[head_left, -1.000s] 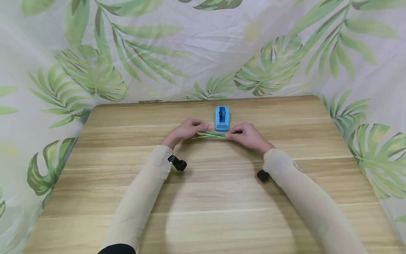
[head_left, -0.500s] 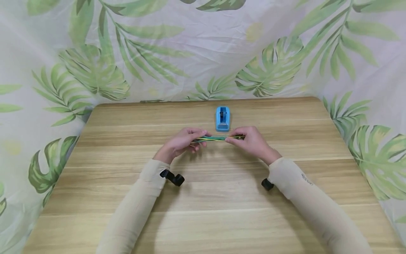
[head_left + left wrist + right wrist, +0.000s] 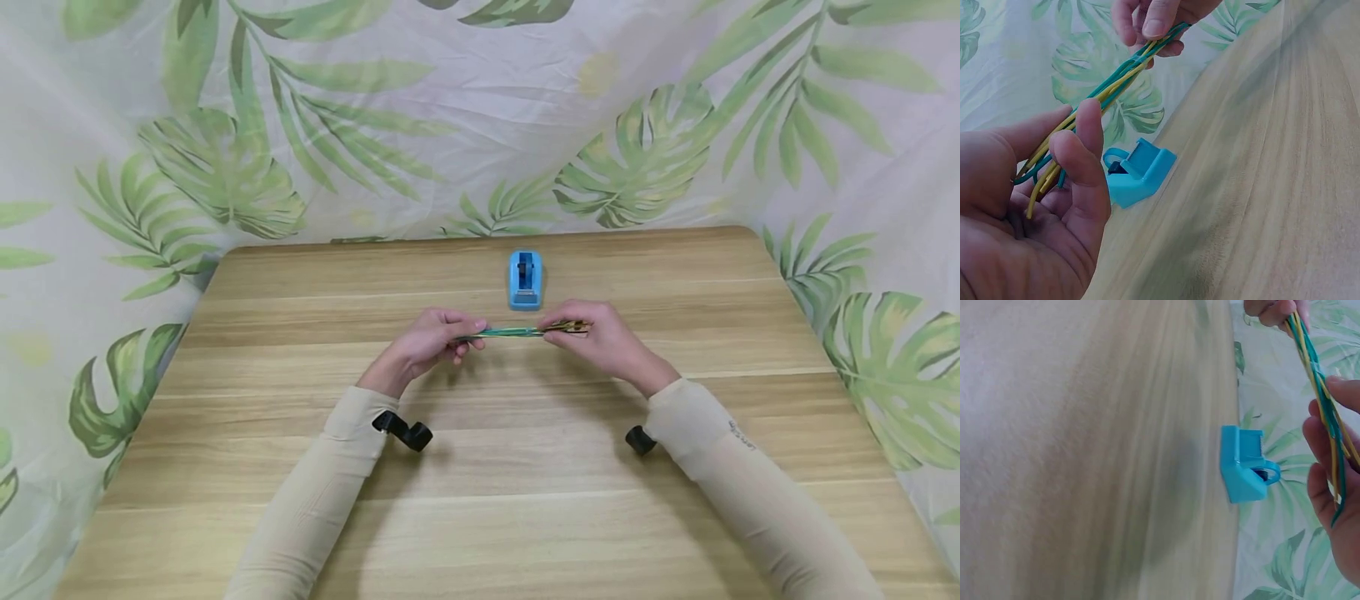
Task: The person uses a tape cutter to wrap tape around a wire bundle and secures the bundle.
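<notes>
A thin bundle of green and yellow wires (image 3: 512, 332) is stretched sideways between my two hands. My left hand (image 3: 429, 343) pinches one end between thumb and fingers; loose wire ends (image 3: 1038, 190) stick out over its palm in the left wrist view. My right hand (image 3: 603, 335) grips the other part, thumb against the fingertips, with wire ends (image 3: 1337, 509) running past its palm. A small clear, shiny band (image 3: 1315, 367) lies across the wires beside the right thumb. Behind the bundle stands a blue tape dispenser (image 3: 525, 281), apart from both hands.
The wood-grain table (image 3: 495, 517) spreads out under both forearms. A white cloth (image 3: 510, 108) with green leaves hangs behind its far edge. Black wrist cameras (image 3: 405, 432) jut inward from the beige sleeves (image 3: 318, 479).
Both hands have drawn the wire bundle nearer to me, away from the tape dispenser. More wire now shows past the right fingers. The dispenser stays put.
</notes>
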Available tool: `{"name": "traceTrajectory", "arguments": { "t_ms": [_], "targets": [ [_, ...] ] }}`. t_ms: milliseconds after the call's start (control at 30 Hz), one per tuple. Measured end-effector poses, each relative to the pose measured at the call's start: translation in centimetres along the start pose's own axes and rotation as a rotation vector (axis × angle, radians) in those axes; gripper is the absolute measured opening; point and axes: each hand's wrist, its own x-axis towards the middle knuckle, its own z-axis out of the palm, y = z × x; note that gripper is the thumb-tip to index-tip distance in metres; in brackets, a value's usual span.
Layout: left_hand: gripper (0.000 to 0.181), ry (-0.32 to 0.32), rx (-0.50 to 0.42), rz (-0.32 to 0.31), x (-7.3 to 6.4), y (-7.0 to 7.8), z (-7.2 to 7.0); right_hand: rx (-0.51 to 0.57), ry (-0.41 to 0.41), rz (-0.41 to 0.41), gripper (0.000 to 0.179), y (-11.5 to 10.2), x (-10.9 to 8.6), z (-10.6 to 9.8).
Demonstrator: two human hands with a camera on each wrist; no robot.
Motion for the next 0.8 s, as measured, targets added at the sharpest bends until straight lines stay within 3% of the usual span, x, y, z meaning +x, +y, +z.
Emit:
{"name": "traceTrajectory", "arguments": {
  "t_ms": [233,800],
  "targets": [
    [0.021,-0.033,0.001,-0.005,-0.02,-0.16,-0.06,-0.06,-0.135,-0.101,0.028,-0.26,0.27,-0.68],
    [0.014,-0.043,0.065,0.008,-0.5,0.14,0.23,-0.105,-0.193,-0.051,0.031,-0.08,0.3,-0.7]
  ]
}}
